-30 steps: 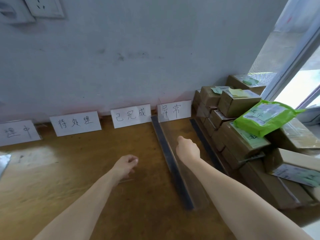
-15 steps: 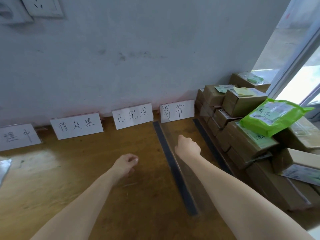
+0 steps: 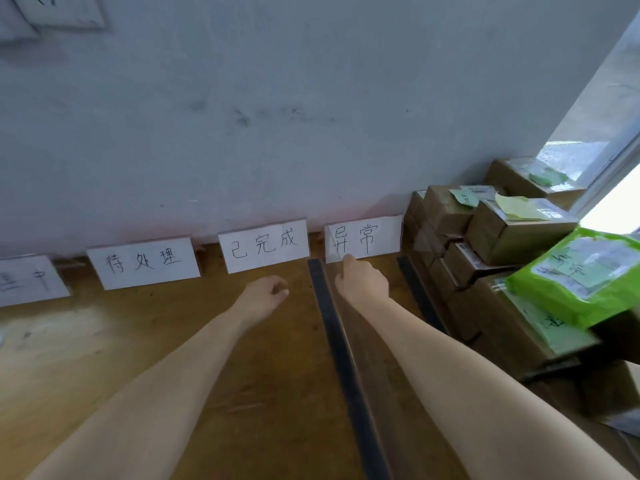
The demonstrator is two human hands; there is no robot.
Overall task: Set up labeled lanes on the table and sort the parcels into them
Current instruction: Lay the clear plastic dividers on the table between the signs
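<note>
The clear divider (image 3: 374,375) stands on edge on the wooden table (image 3: 104,358), rising from a dark strip (image 3: 332,327) that runs toward the camera from the lower left corner of the card marked 异常 (image 3: 367,239). The right hand (image 3: 360,285) is just in front of that card. Its fingers are curled over the divider's upper edge and grip it, and one fingertip reaches the card's bottom edge. The left hand (image 3: 266,296) hovers over the table to the left of the card, on the other side of the strip. It is curled into a loose fist with the thumb against the forefinger and has nothing visible in it.

A second dark strip (image 3: 415,296) starts at the card's lower right corner. Right of the card is a stack of brown parcels (image 3: 502,233), some bearing pale green notes, with a bright green bag (image 3: 581,275) lying on top. Left of the card, more cards lean on the grey wall (image 3: 277,98): 已完成 (image 3: 265,245), then 待处理 (image 3: 143,263), then one cut off by the frame (image 3: 27,282). A window (image 3: 616,188) is at the far right.
</note>
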